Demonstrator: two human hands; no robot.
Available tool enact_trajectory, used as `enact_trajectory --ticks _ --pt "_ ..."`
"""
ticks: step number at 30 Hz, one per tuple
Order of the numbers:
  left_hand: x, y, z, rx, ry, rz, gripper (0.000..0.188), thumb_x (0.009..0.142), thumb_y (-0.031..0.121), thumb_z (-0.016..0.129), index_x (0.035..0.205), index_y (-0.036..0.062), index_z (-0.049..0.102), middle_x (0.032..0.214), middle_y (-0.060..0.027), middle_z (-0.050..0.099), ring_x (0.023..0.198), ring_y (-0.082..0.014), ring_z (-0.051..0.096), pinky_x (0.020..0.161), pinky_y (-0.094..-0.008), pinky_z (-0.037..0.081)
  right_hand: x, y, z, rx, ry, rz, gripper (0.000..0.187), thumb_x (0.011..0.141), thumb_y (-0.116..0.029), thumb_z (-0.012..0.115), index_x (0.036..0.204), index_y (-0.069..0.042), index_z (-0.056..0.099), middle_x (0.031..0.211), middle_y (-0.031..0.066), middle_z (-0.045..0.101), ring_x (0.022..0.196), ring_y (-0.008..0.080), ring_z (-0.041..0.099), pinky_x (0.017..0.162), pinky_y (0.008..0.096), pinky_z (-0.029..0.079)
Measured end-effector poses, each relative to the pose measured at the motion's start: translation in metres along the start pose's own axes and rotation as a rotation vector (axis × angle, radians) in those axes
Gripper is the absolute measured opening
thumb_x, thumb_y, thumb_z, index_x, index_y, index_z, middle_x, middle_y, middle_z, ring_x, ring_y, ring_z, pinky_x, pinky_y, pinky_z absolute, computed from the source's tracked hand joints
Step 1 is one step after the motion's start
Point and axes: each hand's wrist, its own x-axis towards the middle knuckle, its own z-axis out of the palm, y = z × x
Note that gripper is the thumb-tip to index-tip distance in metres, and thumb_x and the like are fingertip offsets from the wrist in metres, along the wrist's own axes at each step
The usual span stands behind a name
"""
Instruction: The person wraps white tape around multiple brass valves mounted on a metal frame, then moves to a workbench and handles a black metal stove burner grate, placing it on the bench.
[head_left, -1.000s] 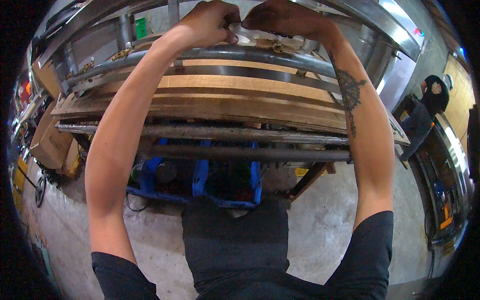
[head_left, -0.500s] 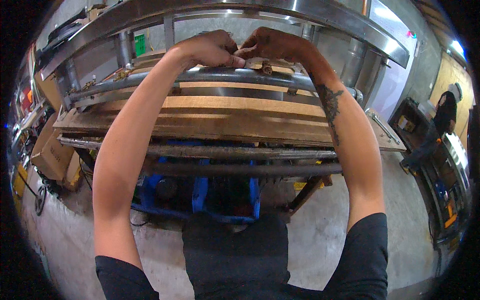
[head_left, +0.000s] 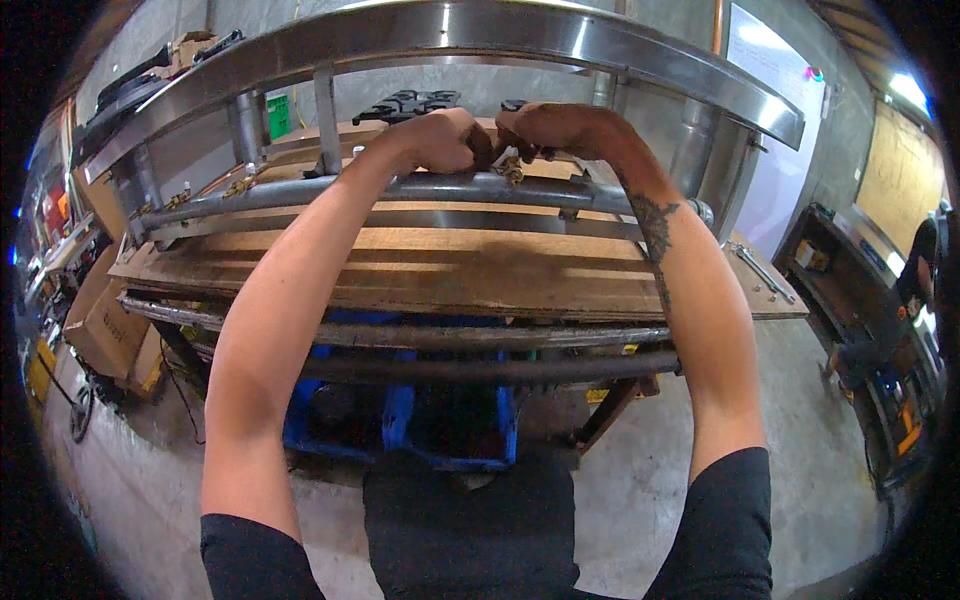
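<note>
Both of my arms reach forward to a grey metal pipe (head_left: pixel 440 187) that runs across a stainless steel frame (head_left: pixel 450 32). My left hand (head_left: pixel 446 140) is closed just above the pipe, fingers curled inward. Beside it, my right hand (head_left: pixel 555 130) bends over with its fingers drawn together near a brass valve (head_left: pixel 513 170) standing on the pipe. Whatever the fingertips pinch is hidden behind the hands. More brass fittings (head_left: pixel 240 183) sit along the pipe's left part. Beneath the pipe lies a slatted-looking wooden board (head_left: pixel 400 265), crossed by bands of light and shadow.
Black grates (head_left: pixel 405 104) lie behind my hands. Wrenches (head_left: pixel 766 270) rest on the board's right end. Blue bins (head_left: pixel 398 415) stand under the bench, a cardboard box (head_left: pixel 108 330) at left. Another person (head_left: pixel 920 265) is at the far right, beside a shelf unit.
My view has tilted, so the frame and pipe appear lower. The hands have drawn slightly apart, and the brass valve between them shows more clearly. The other person has shifted toward the right edge.
</note>
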Motion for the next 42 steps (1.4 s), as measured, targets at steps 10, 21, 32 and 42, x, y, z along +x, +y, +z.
enact_trajectory --ticks 10,21,32,42 --pt "0.020 0.027 0.002 -0.330 -0.185 0.033 0.041 0.086 -0.002 0.069 0.127 -0.0008 0.070 0.118 -0.0157 0.075 0.098 -0.0254 0.073 0.088 -0.0364 0.056 -0.012 0.030 -0.017 -0.339 -0.013 -0.141 0.049 0.088 -0.045 0.077 0.108 -0.001 0.071 0.087 0.0052 0.069 0.083 0.0189 0.062 0.075 0.0376 0.051" --pt "0.007 0.016 0.000 -0.537 -0.074 0.142 0.038 0.096 0.016 0.070 0.130 0.0016 0.065 0.120 -0.0106 0.072 0.103 -0.0210 0.070 0.092 -0.0337 0.058 -0.051 0.027 -0.014 -0.515 0.201 -0.267 0.036 0.088 -0.033 0.072 0.094 0.002 0.072 0.088 0.0187 0.073 0.082 0.0294 0.070 0.078 0.0435 0.054" --pt "-0.026 0.040 -0.028 -0.545 -0.132 0.128 0.045 0.095 0.028 0.076 0.126 -0.0037 0.070 0.113 -0.0151 0.074 0.102 -0.0211 0.073 0.101 -0.0329 0.058 -0.053 0.020 -0.010 -0.633 0.349 -0.326 0.029 0.086 -0.026 0.072 0.087 0.003 0.067 0.081 0.0211 0.070 0.073 0.0310 0.066 0.072 0.0439 0.053" --pt "-0.026 0.040 -0.020 -0.532 -0.099 0.178 0.039 0.096 0.026 0.075 0.122 -0.0026 0.071 0.110 -0.0106 0.075 0.101 -0.0182 0.070 0.093 -0.0329 0.057 -0.087 0.000 -0.016 -0.636 0.275 -0.194 0.028 0.085 -0.026 0.071 0.093 0.001 0.067 0.087 0.0201 0.070 0.079 0.0303 0.065 0.074 0.0438 0.053"
